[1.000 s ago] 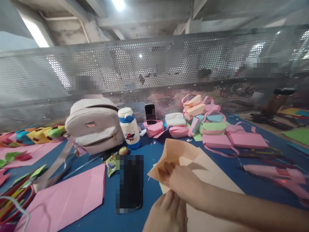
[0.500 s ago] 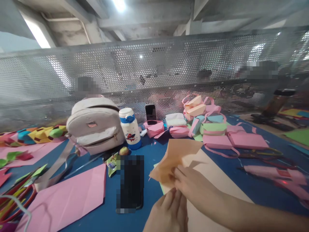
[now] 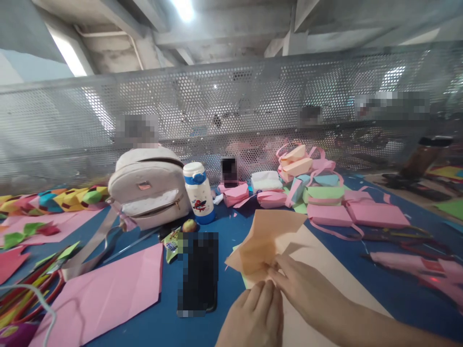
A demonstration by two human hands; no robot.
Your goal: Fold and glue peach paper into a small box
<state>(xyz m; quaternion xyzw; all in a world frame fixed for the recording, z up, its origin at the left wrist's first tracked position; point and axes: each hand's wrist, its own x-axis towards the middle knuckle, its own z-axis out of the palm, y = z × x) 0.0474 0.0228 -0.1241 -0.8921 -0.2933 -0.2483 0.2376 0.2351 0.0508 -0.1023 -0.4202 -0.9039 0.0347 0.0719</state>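
A folded sheet of orange-tan paper [image 3: 271, 231] lies over a larger pale peach sheet [image 3: 325, 270], its upper part raised off the surface. My left hand [image 3: 255, 311] is closed at the lower edge of the folded paper, with its fingers bent together. Just above and to the right, my right hand [image 3: 300, 284] pinches the same paper near its fold. The fingertips of both hands are almost touching. A green sheet edge [image 3: 246, 279] peeks out beneath the paper on the left.
A dark phone [image 3: 198, 274] and pink paper [image 3: 115, 289] lie to the left. Behind stand a white backpack [image 3: 152, 188] and bottle [image 3: 199, 193]. Small paper bags [image 3: 325, 195] are at the back right, a pink glue gun [image 3: 408, 262] at the right.
My right hand has shifted slightly right and down along the paper, and my left fingers have curled more. The whole view has moved a little to the left.
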